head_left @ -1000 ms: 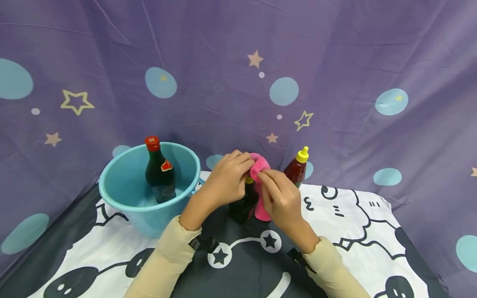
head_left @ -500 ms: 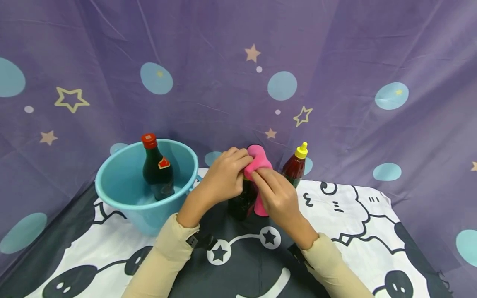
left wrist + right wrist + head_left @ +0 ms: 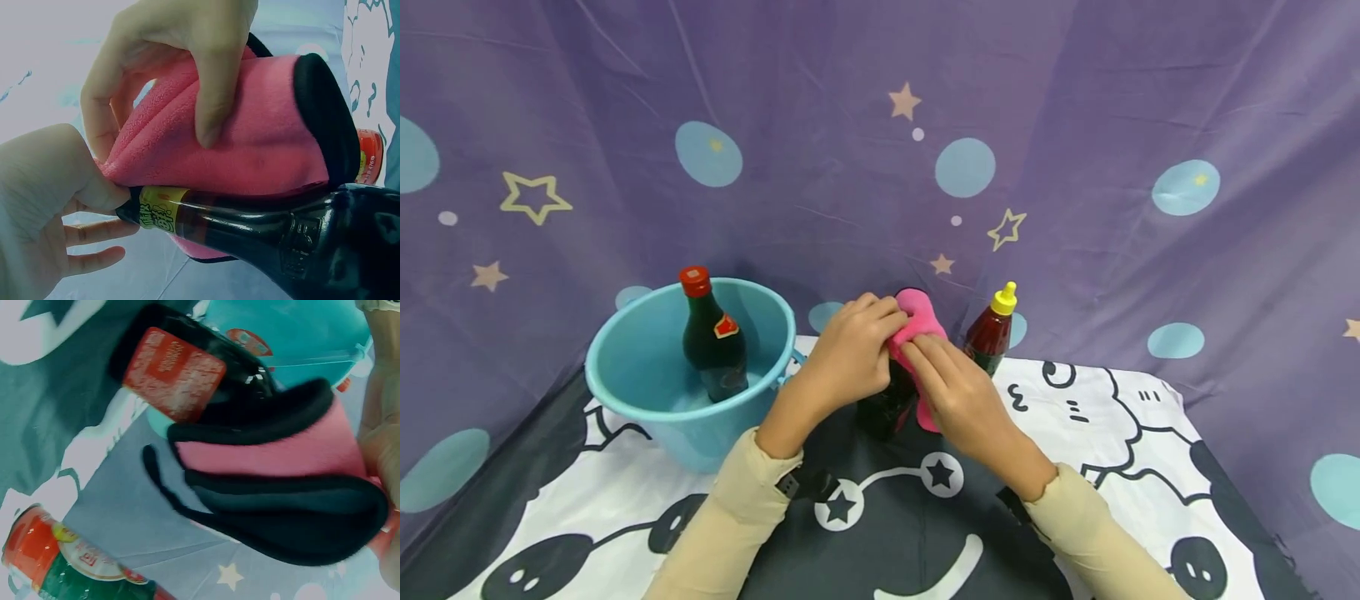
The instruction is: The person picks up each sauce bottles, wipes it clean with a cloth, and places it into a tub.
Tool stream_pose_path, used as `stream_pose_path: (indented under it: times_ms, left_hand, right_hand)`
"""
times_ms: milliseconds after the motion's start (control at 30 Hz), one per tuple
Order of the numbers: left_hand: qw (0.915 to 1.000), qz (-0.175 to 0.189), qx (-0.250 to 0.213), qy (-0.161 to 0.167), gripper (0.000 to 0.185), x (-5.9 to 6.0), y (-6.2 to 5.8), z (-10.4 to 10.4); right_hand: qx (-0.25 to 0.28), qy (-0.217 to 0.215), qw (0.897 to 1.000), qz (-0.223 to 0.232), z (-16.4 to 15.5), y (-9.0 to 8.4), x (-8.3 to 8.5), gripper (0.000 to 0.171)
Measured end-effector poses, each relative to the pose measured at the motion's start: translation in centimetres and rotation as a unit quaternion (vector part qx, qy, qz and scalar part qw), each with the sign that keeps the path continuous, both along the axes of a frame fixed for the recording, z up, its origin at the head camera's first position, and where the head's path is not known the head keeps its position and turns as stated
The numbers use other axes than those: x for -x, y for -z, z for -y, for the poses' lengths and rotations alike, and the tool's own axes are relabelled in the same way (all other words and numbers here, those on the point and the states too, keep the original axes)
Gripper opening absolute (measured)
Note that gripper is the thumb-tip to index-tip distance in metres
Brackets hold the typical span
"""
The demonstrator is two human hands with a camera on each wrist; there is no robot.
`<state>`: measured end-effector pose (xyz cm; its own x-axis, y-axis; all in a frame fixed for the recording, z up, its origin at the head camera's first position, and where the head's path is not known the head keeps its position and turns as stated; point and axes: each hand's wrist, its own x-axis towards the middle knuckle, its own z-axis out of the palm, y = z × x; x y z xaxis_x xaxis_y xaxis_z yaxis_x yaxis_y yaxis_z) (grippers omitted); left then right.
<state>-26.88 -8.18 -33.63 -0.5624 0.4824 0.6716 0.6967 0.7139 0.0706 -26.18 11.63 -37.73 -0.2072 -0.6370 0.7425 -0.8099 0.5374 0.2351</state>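
- A teal bucket (image 3: 647, 392) stands at the left of the table (image 3: 1150, 433), with a dark red-capped bottle (image 3: 711, 346) upright inside it.
- Just right of the bucket, the left hand (image 3: 850, 358) is curled over the neck of a dark sauce bottle (image 3: 887, 408) that stands on the table between the two hands; its fingertips pinch the upper edge of a pink cloth (image 3: 917, 321).
- The pink cloth, edged in black, is draped over the top of the dark sauce bottle and hangs down its right side. In the left wrist view it lies wrapped along the bottle's neck, above the yellow neck label.
- The right hand (image 3: 958, 396) grips the cloth from the right, thumb and fingers closed on the fabric and pressing it against the bottle's neck, touching the left hand's fingertips.
- Right of the hands, near but apart from them, a red sauce bottle with a yellow nozzle cap (image 3: 992, 333) stands upright by the purple backdrop (image 3: 1075, 125).
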Motion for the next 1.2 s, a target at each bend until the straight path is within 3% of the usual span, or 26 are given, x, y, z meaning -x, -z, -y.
stream_pose_path:
  times_ms: [600, 1200]
  left_hand:
    - [0.9995, 0.011, -0.026, 0.012, 0.027, 0.0, -0.01, 0.1]
    - [0.9997, 0.0, -0.023, 0.001, 0.025, 0.02, 0.05, -0.09]
  right_hand:
    - [0.038, -0.03, 0.999, -0.017, 0.03, 0.18, 0.09, 0.026]
    - [0.049, -0.01, 0.999, -0.002, 0.37, 0.62, 0.0, 0.024]
